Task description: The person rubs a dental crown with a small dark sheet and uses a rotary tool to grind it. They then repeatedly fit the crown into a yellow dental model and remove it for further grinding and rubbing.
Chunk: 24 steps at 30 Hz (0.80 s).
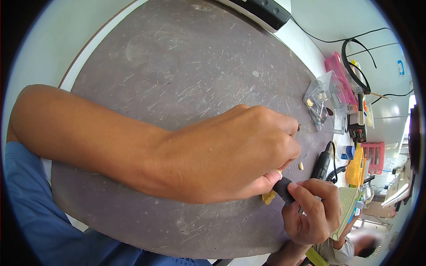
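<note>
My left hand reaches across from the left side, back up, with its fingers curled and thumb pressed in. A yellow piece shows just below that thumb; its full shape is hidden. My right hand, at the lower right, pinches a dark grey, bent strip that looks like sandpaper. The strip's upper end meets the left thumb tip, close to the yellow piece. A small pale bit lies on the scratched brown tabletop, right of my left hand.
A black handpiece with a coiled cord rests by the table's right edge. Beyond are a clear plastic box, a pink basket and a yellow basket. A black device sits at the top. Another person appears lower right.
</note>
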{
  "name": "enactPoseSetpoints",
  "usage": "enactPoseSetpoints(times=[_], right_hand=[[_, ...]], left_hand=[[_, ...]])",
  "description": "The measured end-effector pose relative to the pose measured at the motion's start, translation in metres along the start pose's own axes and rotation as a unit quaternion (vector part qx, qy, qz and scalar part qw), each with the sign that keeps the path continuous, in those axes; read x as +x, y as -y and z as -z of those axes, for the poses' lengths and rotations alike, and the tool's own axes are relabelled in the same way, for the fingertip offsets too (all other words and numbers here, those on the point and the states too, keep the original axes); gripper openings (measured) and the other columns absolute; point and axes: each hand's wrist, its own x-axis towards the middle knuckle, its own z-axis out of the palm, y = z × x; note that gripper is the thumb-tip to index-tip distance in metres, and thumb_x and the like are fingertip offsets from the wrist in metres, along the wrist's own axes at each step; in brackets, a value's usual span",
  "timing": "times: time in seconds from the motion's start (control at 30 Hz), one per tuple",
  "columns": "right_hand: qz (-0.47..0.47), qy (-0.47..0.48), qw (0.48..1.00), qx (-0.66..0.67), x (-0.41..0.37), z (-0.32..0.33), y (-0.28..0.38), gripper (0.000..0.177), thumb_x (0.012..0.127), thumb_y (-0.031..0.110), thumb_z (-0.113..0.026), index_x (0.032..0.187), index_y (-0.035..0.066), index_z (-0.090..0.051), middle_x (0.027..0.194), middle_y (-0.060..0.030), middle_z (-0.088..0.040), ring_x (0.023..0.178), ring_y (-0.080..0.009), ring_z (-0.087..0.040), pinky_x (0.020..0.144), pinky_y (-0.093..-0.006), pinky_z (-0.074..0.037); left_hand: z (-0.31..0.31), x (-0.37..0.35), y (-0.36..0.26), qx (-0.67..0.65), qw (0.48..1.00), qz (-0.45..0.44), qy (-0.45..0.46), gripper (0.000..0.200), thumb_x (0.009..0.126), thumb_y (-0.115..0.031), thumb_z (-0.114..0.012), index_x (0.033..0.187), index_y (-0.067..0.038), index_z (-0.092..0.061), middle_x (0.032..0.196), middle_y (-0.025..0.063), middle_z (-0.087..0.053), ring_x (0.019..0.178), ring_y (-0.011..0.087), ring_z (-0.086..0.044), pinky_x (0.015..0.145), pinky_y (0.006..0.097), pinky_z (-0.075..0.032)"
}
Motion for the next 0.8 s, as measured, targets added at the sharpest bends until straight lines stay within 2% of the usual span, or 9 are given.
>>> enactPoseSetpoints(times=[0.27,0.47,0.8], right_hand=[[-0.017,0.001,1.000,-0.002,0.001,-0.002,-0.001,0.035,0.060,0.005,-0.074,0.094,0.012,-0.076,0.081,-0.0063,-0.069,0.066,-0.0191,-0.069,0.054,-0.0288,-0.055],[-0.017,0.021,0.998,0.051,0.005,-0.008,-0.005,0.035,0.059,0.001,-0.071,0.093,0.005,-0.075,0.087,-0.0112,-0.074,0.071,-0.0221,-0.073,0.059,-0.0302,-0.058],[-0.026,0.033,0.994,0.103,0.006,-0.011,-0.008,0.031,0.060,-0.004,-0.069,0.090,0.002,-0.075,0.085,-0.0124,-0.076,0.071,-0.0219,-0.075,0.060,-0.0285,-0.058]], left_hand=[[0.002,0.002,-0.004,-0.006,1.000,0.013,0.008,0.014,0.079,-0.002,-0.074,0.083,-0.002,-0.062,0.090,0.0082,-0.060,0.070,0.0254,-0.065,0.059,0.0357,-0.052],[0.001,0.001,-0.004,0.009,1.000,-0.008,0.020,0.014,0.079,-0.003,-0.074,0.086,-0.002,-0.062,0.090,0.0076,-0.060,0.072,0.0251,-0.064,0.061,0.0360,-0.052],[-0.001,0.002,-0.003,-0.009,1.000,0.013,0.017,0.015,0.078,-0.001,-0.075,0.084,-0.001,-0.061,0.088,0.0082,-0.060,0.072,0.0252,-0.064,0.061,0.0362,-0.052]])
